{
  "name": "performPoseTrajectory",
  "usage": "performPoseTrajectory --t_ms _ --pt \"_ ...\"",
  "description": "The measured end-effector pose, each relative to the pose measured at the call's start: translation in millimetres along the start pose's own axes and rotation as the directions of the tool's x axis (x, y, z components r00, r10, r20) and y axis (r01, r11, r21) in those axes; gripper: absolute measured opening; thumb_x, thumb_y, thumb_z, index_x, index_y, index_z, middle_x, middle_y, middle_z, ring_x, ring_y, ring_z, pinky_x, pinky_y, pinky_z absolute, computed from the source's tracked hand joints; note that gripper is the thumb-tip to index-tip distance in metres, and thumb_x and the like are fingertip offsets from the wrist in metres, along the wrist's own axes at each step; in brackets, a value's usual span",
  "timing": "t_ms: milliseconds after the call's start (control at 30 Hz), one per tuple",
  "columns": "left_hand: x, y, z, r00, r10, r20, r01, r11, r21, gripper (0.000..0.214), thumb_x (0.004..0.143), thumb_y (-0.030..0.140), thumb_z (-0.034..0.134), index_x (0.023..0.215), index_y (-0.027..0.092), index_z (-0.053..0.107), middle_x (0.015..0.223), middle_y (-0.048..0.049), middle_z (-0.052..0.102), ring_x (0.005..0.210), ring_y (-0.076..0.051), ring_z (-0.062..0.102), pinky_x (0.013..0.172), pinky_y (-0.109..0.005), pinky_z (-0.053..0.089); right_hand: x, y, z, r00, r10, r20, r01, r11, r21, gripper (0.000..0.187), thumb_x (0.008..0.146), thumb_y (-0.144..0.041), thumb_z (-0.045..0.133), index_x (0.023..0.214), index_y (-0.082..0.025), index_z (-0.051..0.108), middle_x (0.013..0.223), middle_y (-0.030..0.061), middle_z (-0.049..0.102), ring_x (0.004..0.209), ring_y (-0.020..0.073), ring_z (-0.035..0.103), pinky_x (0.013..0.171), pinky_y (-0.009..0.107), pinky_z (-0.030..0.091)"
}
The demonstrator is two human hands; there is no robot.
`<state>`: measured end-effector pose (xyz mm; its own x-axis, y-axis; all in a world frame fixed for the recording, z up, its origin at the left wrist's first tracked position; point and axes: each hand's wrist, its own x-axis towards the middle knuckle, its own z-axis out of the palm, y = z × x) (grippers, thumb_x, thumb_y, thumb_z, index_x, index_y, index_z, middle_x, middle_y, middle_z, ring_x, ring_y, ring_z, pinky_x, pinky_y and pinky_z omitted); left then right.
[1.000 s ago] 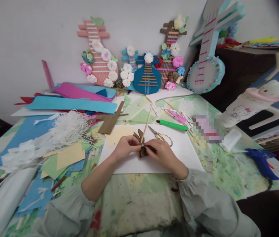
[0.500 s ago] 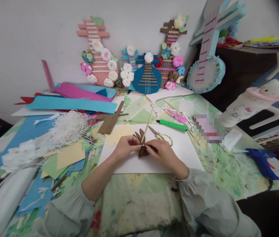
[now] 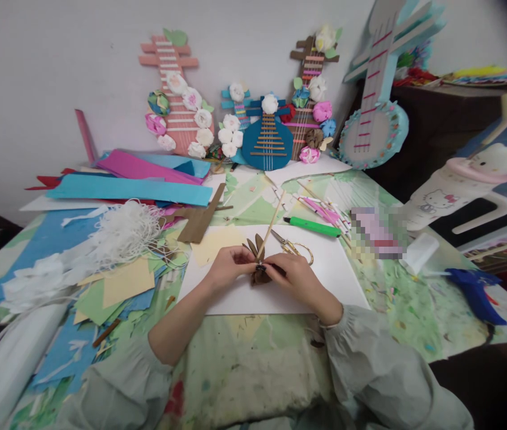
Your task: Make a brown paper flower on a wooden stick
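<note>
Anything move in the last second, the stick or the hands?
The thin stick has tipped slightly further right at its far end. The left hand and right hand stay pinched on the brown paper flower at the stick's base. Scissors, green tool and white sheet lie as before.

Near the table's front edge, the left hand (image 3: 229, 266) and the right hand (image 3: 295, 279) pinch 1 brown paper flower (image 3: 255, 260) on a thin stick (image 3: 272, 222), over a white sheet (image 3: 338, 280).

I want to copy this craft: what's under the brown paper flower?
A white sheet lies under the brown paper flower, on the green table cover. The left hand and right hand holding it hide part of the sheet.
</note>
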<state>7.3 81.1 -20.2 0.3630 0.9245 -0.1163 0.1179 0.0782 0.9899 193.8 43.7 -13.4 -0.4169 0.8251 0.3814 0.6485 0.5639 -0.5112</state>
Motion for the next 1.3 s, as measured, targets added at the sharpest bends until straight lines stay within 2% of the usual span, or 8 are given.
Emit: performPoseTrajectory --t_ms 567,667,733,767,833,967,1133,1300 --pt "0.8 -1.1 -0.4 1.000 -0.015 0.004 0.015 1.000 0.005 0.022 0.056 0.024 0.076 0.065 0.012 0.060 0.064 -0.0006 0.062 0.059 -0.011 0.056 0.060 -0.024 0.044 0.0 -0.6 0.3 1.000 0.008 0.024 -0.008 1.000 0.016 0.018 0.089 -0.023 0.047 0.088 -0.020 0.064 0.082 0.0028 0.070 0.073 0.0152 0.063 0.068 0.027 0.045" --pt "0.6 -1.7 1.0 1.000 -0.017 -0.019 0.018 0.999 0.032 0.020 0.056 0.023 0.076 0.064 0.012 0.061 0.062 0.0000 0.061 0.057 -0.011 0.055 0.057 -0.023 0.043 0.1 -0.5 -0.7 0.991 0.074 -0.115 -0.071 0.997 0.034 0.015 0.087 -0.023 0.050 0.091 -0.020 0.064 0.088 0.0046 0.070 0.082 0.0175 0.063 0.074 0.030 0.046" --pt "-0.9 -0.6 4.5 0.999 -0.013 -0.046 0.016 0.997 0.069 0.018 0.056 0.022 0.075 0.064 0.013 0.061 0.061 -0.0004 0.061 0.056 -0.011 0.055 0.057 -0.024 0.043 0.6 0.5 -1.6 0.958 0.167 -0.232 -0.147 0.984 0.098 0.017 0.083 -0.027 0.056 0.097 -0.020 0.063 0.088 0.0051 0.069 0.081 0.0178 0.061 0.075 0.031 0.047" --pt "-2.1 0.6 6.9 0.998 -0.004 -0.057 0.009 0.995 0.098 0.016 0.056 0.021 0.074 0.063 0.013 0.062 0.061 -0.0010 0.062 0.057 -0.012 0.055 0.057 -0.024 0.043 0.9 1.1 -2.1 0.944 0.215 -0.250 -0.180 0.971 0.156 0.021 0.081 -0.029 0.058 0.100 -0.020 0.062 0.085 0.0044 0.068 0.077 0.0171 0.061 0.072 0.031 0.047" --pt "-5.5 4.6 12.6 0.997 0.036 -0.070 -0.024 0.984 0.175 0.012 0.058 0.019 0.072 0.064 0.013 0.063 0.064 -0.0024 0.064 0.060 -0.013 0.057 0.060 -0.025 0.045 1.1 2.1 -2.5 0.931 0.291 -0.218 -0.221 0.929 0.298 0.025 0.080 -0.033 0.061 0.101 -0.019 0.062 0.077 0.0024 0.067 0.066 0.0145 0.058 0.065 0.028 0.047" --pt "-13.4 16.4 21.6 0.983 0.175 -0.062 -0.144 0.929 0.341 0.003 0.063 0.015 0.067 0.065 0.015 0.065 0.067 -0.0022 0.067 0.066 -0.015 0.060 0.066 -0.026 0.046 0.0 0.9 -2.0 0.906 0.363 -0.219 -0.215 0.838 0.502 0.021 0.084 -0.036 0.054 0.083 -0.017 0.063 0.076 0.0035 0.065 0.062 0.0129 0.059 0.060 0.026 0.049" --pt "-20.4 27.1 23.9 0.894 0.440 -0.083 -0.325 0.765 0.556 0.007 0.067 0.011 0.064 0.065 0.017 0.065 0.070 -0.0010 0.068 0.069 -0.015 0.060 0.068 -0.027 0.045 -1.7 -7.0 -3.6 0.884 0.417 -0.211 -0.173 0.712 0.680 0.020 0.083 -0.037 0.057 0.080 -0.018 0.062 0.080 0.0041 0.063 0.066 0.0135 0.062 0.062 0.026 0.053" --pt "-21.9 26.3 26.3 0.836 0.546 -0.063 -0.375 0.650 0.662 0.009 0.069 0.009 0.065 0.066 0.017 0.063 0.067 -0.0003 0.066 0.068 -0.015 0.058 0.066 -0.028 0.043 -0.9 -13.2 -5.3 0.880 0.450 -0.151 -0.151 0.566 0.810 0.019 0.081 -0.037 0.060 0.080 -0.018 0.062 0.075 0.0028 0.061 0.065 0.0144 0.063 0.059 0.026 0.054"
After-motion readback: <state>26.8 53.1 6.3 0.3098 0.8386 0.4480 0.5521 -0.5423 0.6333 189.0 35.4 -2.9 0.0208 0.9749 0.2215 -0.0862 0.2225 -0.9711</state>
